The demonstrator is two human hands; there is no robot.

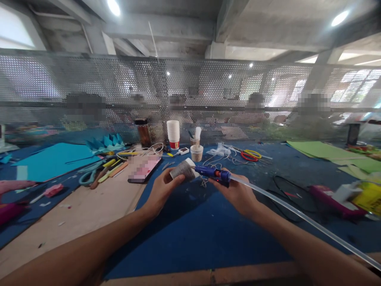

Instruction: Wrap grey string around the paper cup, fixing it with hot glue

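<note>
My left hand (164, 186) is closed around a paper cup (181, 170) with a grey wrapping, which lies tilted on its side above the blue table. In my right hand (236, 192) is a blue hot glue gun (210, 171), its tip pointing left at the cup's edge. Whether the tip touches the cup I cannot tell. From the gun's back end a long clear glue stick (285, 207) runs down to the lower right. Just beyond the hands stands a small tub (197, 153) wound with string.
A phone (145, 168), scissors (87, 178) and several tools lie at left near blue paper (56, 161). Stacked paper cups (173, 135) and a bottle (143, 133) stand by the perforated screen (202, 87). Red and yellow scissors (250, 155) and green paper (321, 153) lie right.
</note>
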